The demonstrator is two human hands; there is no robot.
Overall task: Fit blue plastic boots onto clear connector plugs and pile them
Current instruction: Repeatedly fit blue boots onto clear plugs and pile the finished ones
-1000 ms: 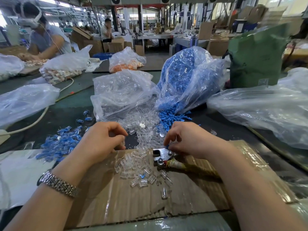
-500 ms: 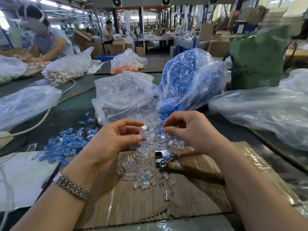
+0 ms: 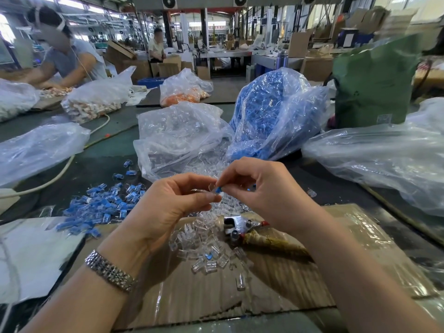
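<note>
- Above the cardboard (image 3: 240,301), the left hand (image 3: 168,207) pinches a clear plug (image 3: 212,188) while the right hand (image 3: 262,188) pinches a small blue boot (image 3: 218,190) against it (the two parts touch).
- Loose clear plugs (image 3: 206,246) lie heaped below, too many to count.
- One pile of finished blue pieces (image 3: 101,207) sits to the left.
- Two bags behind: clear plugs (image 3: 177,135), blue boots (image 3: 269,111).
- One pair of pliers (image 3: 242,227).
</note>
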